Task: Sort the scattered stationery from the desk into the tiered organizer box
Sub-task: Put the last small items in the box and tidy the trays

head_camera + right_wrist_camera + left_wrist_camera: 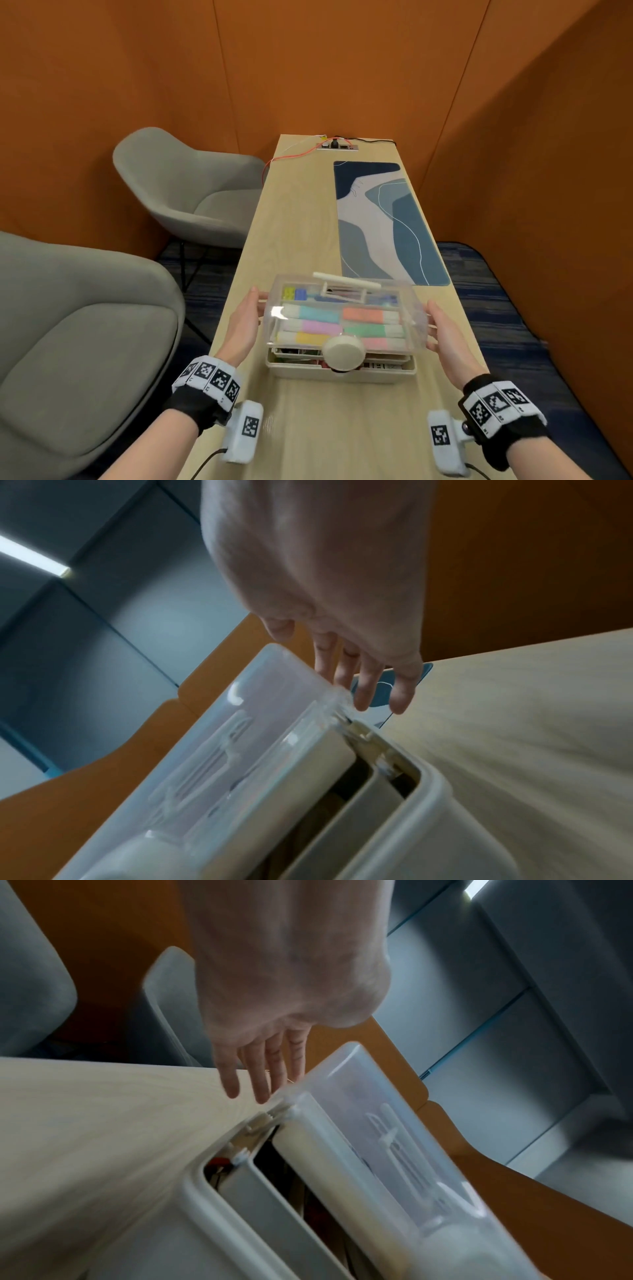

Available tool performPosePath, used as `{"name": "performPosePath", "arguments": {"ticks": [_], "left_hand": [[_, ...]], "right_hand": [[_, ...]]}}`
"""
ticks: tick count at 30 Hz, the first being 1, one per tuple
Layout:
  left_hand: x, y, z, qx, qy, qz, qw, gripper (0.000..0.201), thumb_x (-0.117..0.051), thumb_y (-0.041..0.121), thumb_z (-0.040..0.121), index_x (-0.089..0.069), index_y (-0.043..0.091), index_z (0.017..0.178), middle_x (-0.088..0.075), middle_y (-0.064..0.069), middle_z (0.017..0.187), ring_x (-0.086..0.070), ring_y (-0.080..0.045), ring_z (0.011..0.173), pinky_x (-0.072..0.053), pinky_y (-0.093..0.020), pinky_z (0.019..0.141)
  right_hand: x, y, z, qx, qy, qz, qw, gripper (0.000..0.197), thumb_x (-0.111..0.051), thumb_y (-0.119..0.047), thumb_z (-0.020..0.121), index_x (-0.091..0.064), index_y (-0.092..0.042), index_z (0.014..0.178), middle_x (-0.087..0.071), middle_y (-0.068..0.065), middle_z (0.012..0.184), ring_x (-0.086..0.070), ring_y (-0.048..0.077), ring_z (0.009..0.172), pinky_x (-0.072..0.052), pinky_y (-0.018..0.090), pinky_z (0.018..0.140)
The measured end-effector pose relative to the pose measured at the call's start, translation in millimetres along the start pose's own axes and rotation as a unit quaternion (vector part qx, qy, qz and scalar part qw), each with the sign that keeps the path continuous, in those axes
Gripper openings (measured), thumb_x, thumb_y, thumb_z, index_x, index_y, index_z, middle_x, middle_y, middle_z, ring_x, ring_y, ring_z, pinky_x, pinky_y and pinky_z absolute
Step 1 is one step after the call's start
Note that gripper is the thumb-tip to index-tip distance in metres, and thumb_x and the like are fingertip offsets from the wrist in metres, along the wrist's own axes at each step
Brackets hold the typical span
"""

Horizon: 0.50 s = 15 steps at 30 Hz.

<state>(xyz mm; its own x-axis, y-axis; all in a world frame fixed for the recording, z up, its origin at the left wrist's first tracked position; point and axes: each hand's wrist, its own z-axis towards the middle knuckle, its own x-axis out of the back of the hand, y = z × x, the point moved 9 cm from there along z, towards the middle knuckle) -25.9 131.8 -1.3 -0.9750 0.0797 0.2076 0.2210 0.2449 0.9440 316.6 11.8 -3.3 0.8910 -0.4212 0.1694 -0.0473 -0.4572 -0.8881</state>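
Both forearms are bare; each wrist wears a black fabric band (191,407) ringed with white blocks printed with black square codes (214,377); a white rounded camera housing (245,431) bearing one such code hangs under each wrist; a thin black cable (205,460) trails from each housing.

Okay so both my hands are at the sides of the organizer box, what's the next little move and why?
Probably press the clear lid down until it seats. The left hand and right hand flank it with straight fingers, both wrist views show gaps between the tiers, and no loose stationery shows on the desk.
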Motion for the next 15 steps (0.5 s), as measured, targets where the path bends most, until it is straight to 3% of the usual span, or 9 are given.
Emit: {"name": "performPosePath", "arguments": {"ticks": [2,4,5,7,9,10,12,15], "left_hand": [[-2.9,-11.4,-3.2,0.027,-0.008,0.015,0.999,0.054,-0.019,0.053,0.099,-0.063,0.024,0.109,-0.068,0.001,0.106,-0.061,-0.015,0.103,-0.043,-0.042,0.101],[-12.7,-19.6,-8.7,0.048,-0.037,0.029,0.998,0.059,-0.018,0.062,0.096,-0.060,0.027,0.119,-0.064,0.003,0.117,-0.058,-0.015,0.110,-0.040,-0.043,0.104],[-18.9,-22.0,-12.1,0.057,-0.056,0.040,0.996,0.057,-0.018,0.064,0.094,-0.060,0.033,0.117,-0.065,0.006,0.115,-0.058,-0.015,0.108,-0.040,-0.042,0.103],[-29.5,-26.5,-18.5,0.079,-0.079,0.051,0.992,0.051,-0.024,0.069,0.090,-0.059,0.038,0.111,-0.065,0.010,0.108,-0.058,-0.014,0.103,-0.042,-0.039,0.099],[-31.9,-33.0,-20.9,0.100,-0.069,0.053,0.991,0.064,-0.038,0.073,0.084,-0.050,0.029,0.128,-0.058,0.007,0.119,-0.054,-0.018,0.110,-0.042,-0.040,0.100],[-31.1,-35.3,-19.7,0.102,-0.056,0.058,0.991,0.072,-0.045,0.073,0.081,-0.046,0.024,0.133,-0.055,0.003,0.124,-0.052,-0.020,0.115,-0.041,-0.040,0.101],[-31.0,-35.3,-16.0,0.091,-0.040,0.074,0.992,0.071,-0.054,0.069,0.079,-0.050,0.021,0.131,-0.058,0.001,0.123,-0.053,-0.020,0.115,-0.042,-0.038,0.099],[-37.6,-23.9,-9.7,0.073,-0.046,0.088,0.992,0.051,-0.063,0.057,0.080,-0.057,0.022,0.116,-0.062,0.004,0.106,-0.056,-0.016,0.100,-0.043,-0.030,0.088]], "right_hand": [[-0.6,5.1,-6.6,-0.001,0.002,-0.023,1.000,0.037,-0.029,-0.043,0.100,-0.060,-0.025,0.108,-0.060,0.001,0.115,-0.053,0.018,0.109,-0.037,0.041,0.102],[-5.7,8.0,-18.2,-0.002,-0.002,-0.037,0.999,0.030,-0.032,-0.038,0.100,-0.059,-0.030,0.089,-0.061,-0.005,0.100,-0.054,0.010,0.092,-0.039,0.034,0.088],[-9.3,12.0,-23.9,-0.005,-0.007,-0.036,0.999,0.027,-0.035,-0.038,0.099,-0.058,-0.031,0.087,-0.061,-0.008,0.097,-0.053,0.005,0.088,-0.039,0.032,0.081],[-17.8,27.0,-31.7,-0.024,-0.024,-0.005,0.999,0.022,-0.040,-0.041,0.097,-0.058,-0.031,0.101,-0.060,-0.007,0.106,-0.053,0.008,0.095,-0.039,0.035,0.085],[-26.9,42.5,-34.5,-0.048,-0.045,0.027,0.997,0.036,-0.045,-0.047,0.093,-0.049,-0.029,0.124,-0.058,-0.005,0.119,-0.051,0.016,0.110,-0.039,0.043,0.094],[-30.3,47.2,-34.0,-0.053,-0.052,0.044,0.996,0.042,-0.048,-0.047,0.092,-0.045,-0.029,0.130,-0.058,-0.005,0.121,-0.052,0.016,0.111,-0.041,0.043,0.092],[-32.3,45.8,-30.8,-0.051,-0.049,0.066,0.995,0.043,-0.050,-0.043,0.092,-0.043,-0.028,0.132,-0.060,-0.006,0.119,-0.054,0.012,0.108,-0.042,0.038,0.085],[-32.9,40.1,-16.8,-0.042,-0.046,0.078,0.995,0.042,-0.051,-0.041,0.092,-0.046,-0.027,0.132,-0.062,-0.005,0.121,-0.054,0.011,0.108,-0.041,0.036,0.083]]}}
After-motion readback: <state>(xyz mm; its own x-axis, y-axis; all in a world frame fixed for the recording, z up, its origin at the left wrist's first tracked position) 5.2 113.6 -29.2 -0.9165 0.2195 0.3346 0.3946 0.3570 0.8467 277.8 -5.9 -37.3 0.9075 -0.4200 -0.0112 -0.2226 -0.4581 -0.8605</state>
